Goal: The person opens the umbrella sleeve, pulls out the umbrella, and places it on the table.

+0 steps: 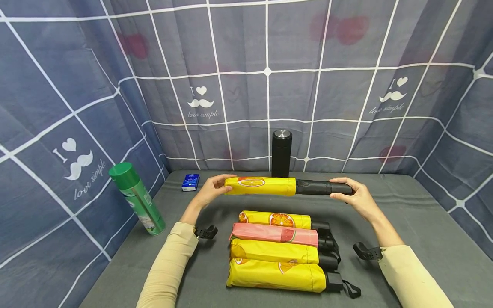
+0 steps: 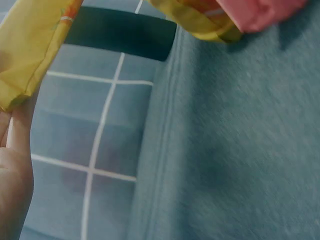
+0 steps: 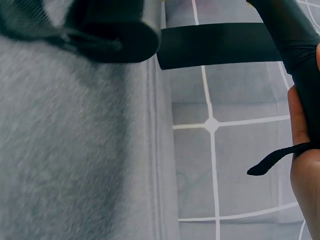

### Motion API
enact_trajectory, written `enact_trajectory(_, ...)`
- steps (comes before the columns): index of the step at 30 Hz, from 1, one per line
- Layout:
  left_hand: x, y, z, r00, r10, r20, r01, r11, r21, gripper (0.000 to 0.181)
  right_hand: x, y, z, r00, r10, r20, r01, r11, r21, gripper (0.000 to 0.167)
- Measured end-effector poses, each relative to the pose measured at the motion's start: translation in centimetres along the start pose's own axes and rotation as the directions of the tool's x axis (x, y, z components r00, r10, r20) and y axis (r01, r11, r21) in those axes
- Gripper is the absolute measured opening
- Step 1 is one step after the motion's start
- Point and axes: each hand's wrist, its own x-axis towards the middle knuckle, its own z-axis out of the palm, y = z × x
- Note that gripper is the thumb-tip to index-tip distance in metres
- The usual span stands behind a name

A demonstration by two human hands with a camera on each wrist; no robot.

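Raised above the table, a folded yellow umbrella (image 1: pixel 260 186) with orange-slice prints lies level between two hands. The left hand (image 1: pixel 211 189) pinches its yellow end, thumb in front. Fingers of the right hand (image 1: pixel 356 197) curl round the black handle (image 1: pixel 319 187) at the other end. The left wrist view shows the yellow cover (image 2: pixel 30 45) against the left hand (image 2: pixel 15 170); the right wrist view shows the black handle (image 3: pixel 300 60) with a short strap (image 3: pixel 272 161) by the right hand (image 3: pixel 306 175).
Below the held umbrella, several folded umbrellas lie in a row, including a pink one (image 1: pixel 275 233) and a front yellow one (image 1: pixel 275 276). A black flask (image 1: pixel 281 154) stands behind. To the left are a blue packet (image 1: pixel 190 182) and a green spray can (image 1: pixel 138 199). Patterned cloth surrounds the table.
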Motion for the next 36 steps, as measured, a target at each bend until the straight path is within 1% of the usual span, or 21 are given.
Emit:
enact_trajectory(3, -0.4, 0.3, -0.1, 1.000, -0.015, -0.007, 0.015, 1.000, -0.023, 0.040, -0.4, 0.4, -0.4, 1.000, 0.005, 0.001, -0.005, 1.000, 0.005, 0.043)
enact_trajectory(6, -0.6, 0.0, -0.3, 0.999, -0.038, -0.013, 0.038, 0.998, -0.053, 0.040, -0.9, 0.7, -0.7, 1.000, 0.018, -0.001, -0.018, 1.000, 0.009, 0.043)
enact_trajectory(10, -0.8, -0.5, -0.6, 0.998, -0.062, -0.025, 0.060, 0.996, -0.071, 0.041, -1.7, 1.2, -1.2, 0.998, 0.050, -0.023, -0.051, 0.998, -0.036, 0.042)
enact_trajectory(15, -0.9, -1.3, -1.1, 0.997, -0.061, -0.035, 0.060, 0.997, -0.040, 0.042, -2.5, 1.9, -2.0, 0.995, 0.082, -0.049, -0.087, 0.989, -0.121, 0.042)
enact_trajectory(20, -1.1, -3.6, -2.0, 0.997, -0.060, -0.053, 0.060, 0.998, -0.013, 0.040, -3.1, 2.7, -2.7, 0.992, 0.108, -0.057, -0.116, 0.979, -0.166, 0.042)
enact_trajectory(22, -1.2, -4.5, -2.5, 0.995, -0.071, -0.066, 0.071, 0.997, -0.010, 0.040, -3.3, 3.1, -3.0, 0.991, 0.116, -0.060, -0.125, 0.974, -0.190, 0.042)
enact_trajectory(23, -1.3, -4.8, -2.6, 0.995, -0.077, -0.069, 0.077, 0.997, -0.010, 0.040, -3.5, 3.2, -3.2, 0.991, 0.117, -0.060, -0.127, 0.971, -0.201, 0.042)
enact_trajectory(27, -1.8, -5.5, -3.2, 0.991, -0.108, -0.073, 0.108, 0.994, -0.015, 0.043, -3.8, 3.8, -3.7, 0.988, 0.137, -0.066, -0.149, 0.961, -0.235, 0.043)
enact_trajectory(30, -2.0, -5.9, -3.5, 0.990, -0.130, -0.056, 0.130, 0.991, -0.011, 0.047, -4.0, 4.2, -4.1, 0.985, 0.159, -0.068, -0.172, 0.951, -0.256, 0.044)
enact_trajectory(33, -2.3, -6.1, -3.9, 0.988, -0.148, -0.046, 0.148, 0.989, -0.002, 0.051, -4.0, 4.7, -4.4, 0.980, 0.193, -0.052, -0.200, 0.943, -0.265, 0.046)
enact_trajectory(36, -2.5, -6.3, -4.2, 0.986, -0.163, -0.046, 0.163, 0.987, -0.007, 0.053, -4.0, 5.2, -4.6, 0.975, 0.218, -0.029, -0.218, 0.943, -0.253, 0.047)
